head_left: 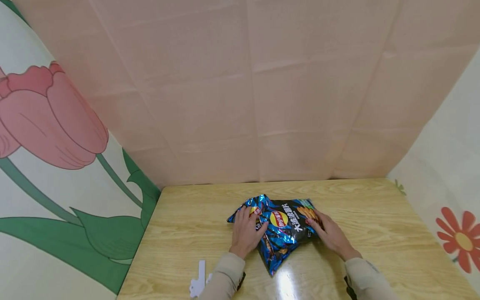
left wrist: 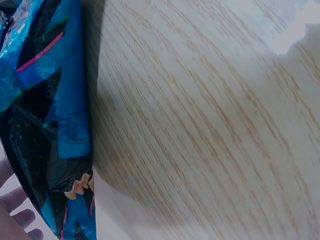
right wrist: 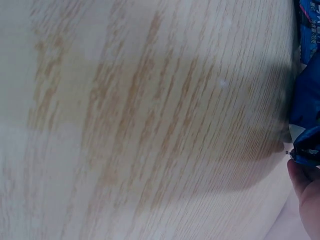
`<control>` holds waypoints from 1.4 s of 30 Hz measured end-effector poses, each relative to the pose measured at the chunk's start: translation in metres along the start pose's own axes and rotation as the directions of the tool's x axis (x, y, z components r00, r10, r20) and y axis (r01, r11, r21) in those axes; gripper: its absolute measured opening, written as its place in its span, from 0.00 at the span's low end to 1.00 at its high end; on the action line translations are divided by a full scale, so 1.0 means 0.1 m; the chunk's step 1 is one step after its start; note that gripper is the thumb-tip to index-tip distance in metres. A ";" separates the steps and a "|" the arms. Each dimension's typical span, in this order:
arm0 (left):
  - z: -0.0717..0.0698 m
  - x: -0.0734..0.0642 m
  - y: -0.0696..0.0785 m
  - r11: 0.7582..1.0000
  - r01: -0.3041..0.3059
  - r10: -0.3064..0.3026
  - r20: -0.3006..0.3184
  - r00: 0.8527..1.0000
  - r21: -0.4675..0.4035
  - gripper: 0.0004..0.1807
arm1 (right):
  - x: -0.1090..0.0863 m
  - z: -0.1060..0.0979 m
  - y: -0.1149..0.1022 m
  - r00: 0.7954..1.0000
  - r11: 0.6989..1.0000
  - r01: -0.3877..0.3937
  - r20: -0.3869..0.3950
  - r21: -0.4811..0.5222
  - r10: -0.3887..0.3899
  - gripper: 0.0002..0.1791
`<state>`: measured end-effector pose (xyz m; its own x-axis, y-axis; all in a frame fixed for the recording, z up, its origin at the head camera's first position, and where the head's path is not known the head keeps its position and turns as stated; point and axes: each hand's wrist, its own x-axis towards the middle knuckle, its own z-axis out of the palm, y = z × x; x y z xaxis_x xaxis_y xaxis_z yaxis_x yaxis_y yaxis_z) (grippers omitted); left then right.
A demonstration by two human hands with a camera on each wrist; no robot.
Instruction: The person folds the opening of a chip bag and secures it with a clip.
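Note:
A shiny blue and black bag of potato chips point(head_left: 279, 231) is between my two hands over the wooden table, one corner pointing towards me. My left hand point(head_left: 245, 231) grips its left side from above, fingers over the crinkled foil and thumb spread onto the front. At the right end, my right hand point(head_left: 331, 235) holds the edge, thumb on the printed face and other fingers mostly hidden behind. The left wrist view shows the bag's side point(left wrist: 45, 115) with several fingertips point(left wrist: 25, 217) beside it. In the right wrist view, a digit point(right wrist: 297, 175) meets the bag's edge point(right wrist: 307, 105).
A small white flat piece with a long stem point(head_left: 201, 273) lies on the wooden table point(head_left: 180, 225), left of my left sleeve point(head_left: 225, 275). A beige cloth point(head_left: 255, 104) hangs behind the table. Flower-printed panels point(head_left: 52, 121) stand at both sides.

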<state>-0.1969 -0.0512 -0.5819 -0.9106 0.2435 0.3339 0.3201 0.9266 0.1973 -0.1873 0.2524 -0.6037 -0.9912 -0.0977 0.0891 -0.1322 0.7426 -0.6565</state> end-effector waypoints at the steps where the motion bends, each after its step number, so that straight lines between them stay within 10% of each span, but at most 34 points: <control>1: 0.00 0.00 0.00 1.000 -0.001 0.001 0.004 1.000 0.003 0.28 | 0.00 0.00 0.00 1.000 1.000 0.002 -0.002 -0.001 -0.002 0.38; 42: 0.02 -0.01 0.19 0.965 -0.067 0.049 -0.077 0.996 -0.255 0.09 | -0.40 -0.02 -0.10 0.992 0.992 -0.121 -0.029 0.023 0.122 0.41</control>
<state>-0.1902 -0.0339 -0.5803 -0.8710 0.2661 0.4130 0.4367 0.8044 0.4027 -0.1468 0.2502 -0.5987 -0.9995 0.0128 0.0301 -0.0111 0.7333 -0.6798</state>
